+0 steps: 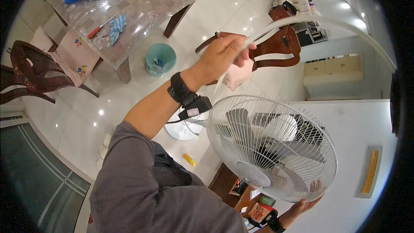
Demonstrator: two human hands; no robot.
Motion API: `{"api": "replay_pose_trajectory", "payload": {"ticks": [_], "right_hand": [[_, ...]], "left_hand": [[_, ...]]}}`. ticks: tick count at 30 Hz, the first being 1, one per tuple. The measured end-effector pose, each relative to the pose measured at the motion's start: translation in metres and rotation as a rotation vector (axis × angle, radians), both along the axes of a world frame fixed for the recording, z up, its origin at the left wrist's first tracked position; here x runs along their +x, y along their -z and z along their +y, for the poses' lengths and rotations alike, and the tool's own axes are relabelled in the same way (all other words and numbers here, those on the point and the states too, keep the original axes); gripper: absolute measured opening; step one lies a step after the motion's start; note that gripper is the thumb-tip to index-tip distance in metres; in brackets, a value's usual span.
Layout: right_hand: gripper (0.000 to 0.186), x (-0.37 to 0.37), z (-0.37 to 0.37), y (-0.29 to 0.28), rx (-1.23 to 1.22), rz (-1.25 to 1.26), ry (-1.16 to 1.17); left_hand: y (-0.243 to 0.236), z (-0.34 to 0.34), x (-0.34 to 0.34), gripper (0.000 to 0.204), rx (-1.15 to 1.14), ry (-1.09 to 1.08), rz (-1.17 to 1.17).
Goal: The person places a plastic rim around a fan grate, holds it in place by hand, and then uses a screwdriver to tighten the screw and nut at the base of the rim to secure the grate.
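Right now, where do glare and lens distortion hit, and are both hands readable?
All head view: lamp spots glare off the glossy pale tile floor; sheen on the clear-covered checkered table; white-framed dark glass door bows near the rim; bare left hand reads clearly; bare right hand sits partly behind the white wire fan cage.

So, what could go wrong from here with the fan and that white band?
The white band arcs wide beyond the left grip, so it could spring or swing if let go suddenly.
The wire fan guard is held near its rim by the right grip; it might tip if that hold slips.
The small yellow object lying on the tiled floor could be stepped on.
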State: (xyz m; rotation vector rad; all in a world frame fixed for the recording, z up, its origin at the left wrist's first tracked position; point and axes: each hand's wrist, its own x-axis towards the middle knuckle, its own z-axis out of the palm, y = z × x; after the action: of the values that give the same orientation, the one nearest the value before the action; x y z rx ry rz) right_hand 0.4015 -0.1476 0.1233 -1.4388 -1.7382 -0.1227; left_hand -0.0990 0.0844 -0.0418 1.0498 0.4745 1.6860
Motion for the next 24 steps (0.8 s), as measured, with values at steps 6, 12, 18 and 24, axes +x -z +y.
{"api": "replay_pose_trajectory", "payload": {"ticks": [6,12,18,24], "right_hand": [[0.120,0.009,0.002,-0.001,0.012,-0.005,-0.003],[0.119,0.003,0.005,0.000,0.013,-0.026,0.009],[0.117,0.004,0.004,0.000,0.009,-0.017,0.000],[0.116,0.008,0.002,0.001,-0.002,0.006,0.010]], "left_hand": [[0.014,0.011,-0.001,0.043,-0.083,-0.075,0.056],[0.024,0.016,0.002,0.037,-0.099,-0.044,0.077],[0.040,0.025,0.008,0.038,-0.131,-0.073,0.086],[0.041,0.010,0.006,0.042,-0.060,-0.005,0.062]]}}
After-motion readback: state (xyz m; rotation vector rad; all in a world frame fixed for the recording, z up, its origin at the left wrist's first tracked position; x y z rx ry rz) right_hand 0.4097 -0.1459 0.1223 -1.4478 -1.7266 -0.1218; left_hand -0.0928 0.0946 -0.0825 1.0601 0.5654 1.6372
